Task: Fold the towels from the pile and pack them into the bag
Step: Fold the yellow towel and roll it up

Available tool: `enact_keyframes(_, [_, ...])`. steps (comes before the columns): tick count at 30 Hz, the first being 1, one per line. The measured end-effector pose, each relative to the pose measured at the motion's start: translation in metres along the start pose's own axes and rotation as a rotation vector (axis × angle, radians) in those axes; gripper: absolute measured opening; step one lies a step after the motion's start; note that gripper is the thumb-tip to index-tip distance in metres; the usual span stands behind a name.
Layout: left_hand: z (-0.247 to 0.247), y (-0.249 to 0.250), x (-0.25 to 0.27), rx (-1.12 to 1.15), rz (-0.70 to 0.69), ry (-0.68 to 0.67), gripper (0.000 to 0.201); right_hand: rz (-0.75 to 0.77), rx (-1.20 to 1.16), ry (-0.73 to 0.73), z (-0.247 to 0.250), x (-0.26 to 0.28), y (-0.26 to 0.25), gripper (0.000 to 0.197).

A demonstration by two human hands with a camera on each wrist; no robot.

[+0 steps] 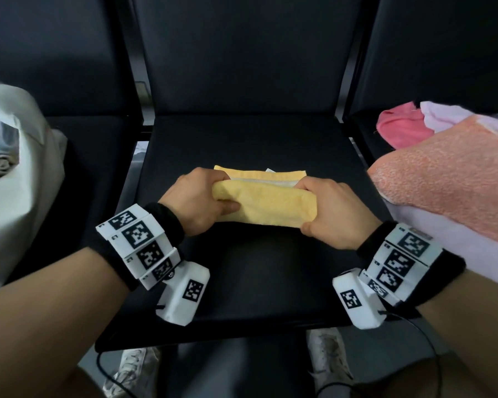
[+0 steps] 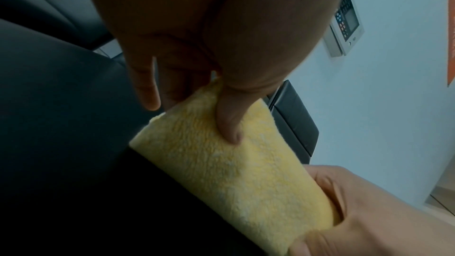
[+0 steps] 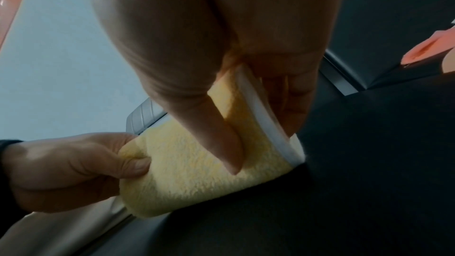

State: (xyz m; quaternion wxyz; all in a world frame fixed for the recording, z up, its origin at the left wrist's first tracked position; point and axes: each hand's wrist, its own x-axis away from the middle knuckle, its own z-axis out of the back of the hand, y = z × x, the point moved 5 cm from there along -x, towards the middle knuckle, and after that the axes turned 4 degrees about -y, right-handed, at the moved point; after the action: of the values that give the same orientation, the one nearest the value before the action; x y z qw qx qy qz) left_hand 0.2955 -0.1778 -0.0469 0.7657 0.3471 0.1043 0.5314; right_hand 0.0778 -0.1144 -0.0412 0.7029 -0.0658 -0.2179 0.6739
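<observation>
While the last fold is coming over, this is how I read the job.

Towel: yellow towel (image 1: 263,203) lies on the black chair seat (image 1: 242,139) in front of me, near half lifted over the far half, whose edge shows beyond my knuckles.
Left hand: my left hand (image 1: 197,201) pinches the towel's left end, thumb on top, fingers (image 2: 147,85) curled behind the cloth.
Right hand: my right hand (image 1: 332,215) pinches the right end the same way, thumb pressing the pile, fingers tucked under against the white hem (image 3: 265,112).
Step in hand: I judge this the closing fold; it wants both ends carried forward level, so the near edge lands square on the far edge.
Doing it well: keep slight tension between the hands so the middle does not sag, lay it down, then press flat before letting go.
Risk: plush cloth springs open; uneven pull would skew the corners.
Bag: white bag (image 1: 20,173) stands on the seat to my left, with folded cloth already showing inside.
Pile: pink, lilac and coral towels (image 1: 443,173) wait on the seat to my right.
</observation>
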Motion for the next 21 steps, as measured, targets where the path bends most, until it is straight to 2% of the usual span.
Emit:
enact_keyframes(5, [0.001, -0.003, -0.004, 0.045, 0.005, 0.052, 0.018, -0.055, -0.165, 0.046, 0.004, -0.006, 0.013, 0.051])
enact_keyframes(7, [0.001, -0.005, -0.005, 0.059, 0.024, 0.048, 0.030, -0.092, -0.277, 0.064, 0.005, -0.009, 0.020, 0.048])
enact_keyframes(11, [-0.001, -0.004, -0.005, 0.067, 0.021, 0.025, 0.031, -0.081, -0.420, 0.132, 0.005, -0.014, 0.024, 0.042])
enact_keyframes(16, [0.001, -0.006, -0.007, 0.088, 0.042, 0.050, 0.030, -0.116, -0.370, 0.102, 0.002, -0.017, 0.023, 0.052])
enact_keyframes(21, [0.000, -0.012, -0.009, 0.091, 0.083, 0.013, 0.018, -0.115, -0.382, 0.080, 0.001, -0.013, 0.019, 0.031])
